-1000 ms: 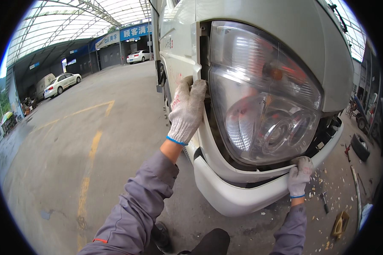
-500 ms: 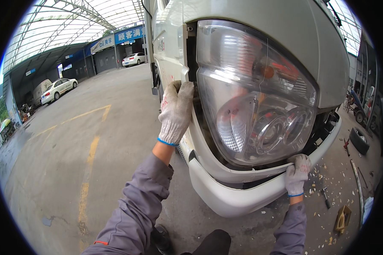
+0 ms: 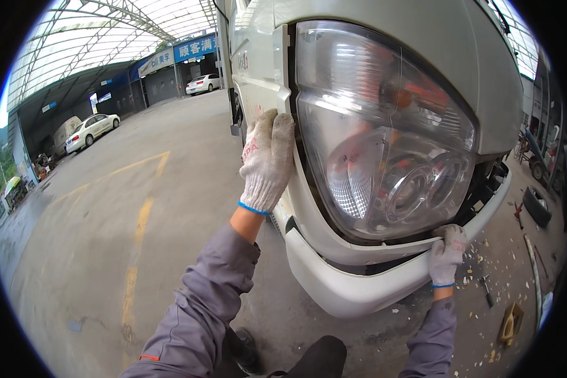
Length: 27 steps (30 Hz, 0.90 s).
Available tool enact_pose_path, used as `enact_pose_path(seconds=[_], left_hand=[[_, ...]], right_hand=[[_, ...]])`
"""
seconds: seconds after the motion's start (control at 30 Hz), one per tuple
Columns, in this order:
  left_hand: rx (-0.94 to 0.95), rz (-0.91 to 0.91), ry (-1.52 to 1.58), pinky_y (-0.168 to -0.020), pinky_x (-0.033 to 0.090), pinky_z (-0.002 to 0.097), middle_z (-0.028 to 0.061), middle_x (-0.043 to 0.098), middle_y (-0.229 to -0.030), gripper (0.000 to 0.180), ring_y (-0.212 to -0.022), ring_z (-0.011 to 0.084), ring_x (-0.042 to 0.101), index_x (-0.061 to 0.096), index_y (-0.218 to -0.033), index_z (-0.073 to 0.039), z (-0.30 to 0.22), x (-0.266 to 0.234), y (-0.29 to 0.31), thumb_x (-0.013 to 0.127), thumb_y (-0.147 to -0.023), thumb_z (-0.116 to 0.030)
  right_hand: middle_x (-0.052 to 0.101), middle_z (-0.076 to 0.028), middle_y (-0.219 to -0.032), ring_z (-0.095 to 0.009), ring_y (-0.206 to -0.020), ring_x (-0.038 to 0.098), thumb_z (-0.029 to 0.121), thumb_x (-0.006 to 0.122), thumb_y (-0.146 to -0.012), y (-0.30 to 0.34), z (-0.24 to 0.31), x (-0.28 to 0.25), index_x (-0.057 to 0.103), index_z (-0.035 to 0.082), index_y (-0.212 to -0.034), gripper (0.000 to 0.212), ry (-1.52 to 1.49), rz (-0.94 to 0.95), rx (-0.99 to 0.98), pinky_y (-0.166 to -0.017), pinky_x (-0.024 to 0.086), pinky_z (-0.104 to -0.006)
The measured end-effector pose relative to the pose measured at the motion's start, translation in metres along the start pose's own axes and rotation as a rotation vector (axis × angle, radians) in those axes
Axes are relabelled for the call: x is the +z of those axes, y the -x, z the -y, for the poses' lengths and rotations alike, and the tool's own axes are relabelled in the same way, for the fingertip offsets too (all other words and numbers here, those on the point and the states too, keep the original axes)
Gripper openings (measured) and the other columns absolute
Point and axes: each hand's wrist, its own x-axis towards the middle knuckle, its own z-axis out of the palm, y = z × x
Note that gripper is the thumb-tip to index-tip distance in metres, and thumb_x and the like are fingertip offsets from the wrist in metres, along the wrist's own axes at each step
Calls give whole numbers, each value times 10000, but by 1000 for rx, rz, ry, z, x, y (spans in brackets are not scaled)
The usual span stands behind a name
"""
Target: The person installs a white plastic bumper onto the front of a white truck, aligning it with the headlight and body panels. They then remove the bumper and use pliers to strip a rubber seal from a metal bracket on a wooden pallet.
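A large clear headlight (image 3: 365, 170) fills the front corner of a pale vehicle (image 3: 460, 69). Along its left side and underneath runs a pale trim panel (image 3: 340, 247). My left hand (image 3: 268, 160), in a knitted glove with a blue cuff, is closed on the panel's upright part beside the lamp; its fingertips are partly hidden. Below the lamp's right part, my right hand (image 3: 447, 255), gloved alike, grips the panel's lower edge, with the fingers curled over it. The white bumper corner (image 3: 340, 290) juts out underneath, with a dark gap above it.
On the floor to the right lie a hammer-like tool (image 3: 487, 291), a yellowish box (image 3: 511, 324), a long pole (image 3: 533, 274), a tyre (image 3: 537, 206) and scattered chips. A white car (image 3: 93, 131) and another white car (image 3: 203, 84) stand far left.
The dark gap between the panel's upright part and the headlight has narrowed as the panel moved toward the lamp. Both hands keep their places on it. The whole view has shifted slightly.
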Motion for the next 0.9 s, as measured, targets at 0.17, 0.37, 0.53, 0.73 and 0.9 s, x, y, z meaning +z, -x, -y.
enact_pose_path(seconds=[0.17, 0.37, 0.53, 0.73, 0.9], left_hand=[[171, -35, -39, -984, 500, 513, 315, 641, -1219, 591, -1111, 482, 633, 624, -1331, 44, 25, 4, 2, 502, -1089, -481], [20, -82, 11, -1001, 487, 482, 277, 649, -1160, 570, -1135, 426, 612, 665, -1306, 24, 13, 15, 10, 496, -1095, -478], [-35, 54, 58, -1012, 485, 427, 231, 578, -1304, 625, -1149, 315, 589, 585, -1489, -22, 27, 6, 26, 470, -1107, -502], [128, 259, 135, -1212, 376, 473, 243, 340, -1667, 801, -1535, 366, 357, 256, -1663, -19, 39, -7, 94, 523, -1063, -478], [-39, 416, 237, -1294, 218, 559, 316, 35, -1726, 1628, -1612, 466, 107, -51, -1680, 1, 46, 4, 154, 937, -574, -671]], right_hand=[[591, -187, -975, -425, -1004, 562, 31, 530, -786, -2, 7, 0, 607, 17, -902, 141, 13, -25, -36, -934, 440, -530], [609, -176, -982, -420, -1024, 571, 43, 551, -788, 2, 1, -4, 626, 32, -898, 134, 46, -33, -12, -943, 439, -532], [623, -165, -987, -413, -1033, 575, 62, 568, -792, -1, 4, 2, 644, 48, -913, 144, 63, -59, 3, -956, 435, -530], [631, -148, -1001, -407, -1039, 573, 93, 577, -794, -2, 3, -2, 662, 63, -930, 164, 30, -14, 20, -971, 428, -536], [632, -161, -1057, -412, -1085, 563, 104, 580, -790, 1, -6, -1, 662, 61, -978, 210, 2, 25, 34, -997, 420, -544]])
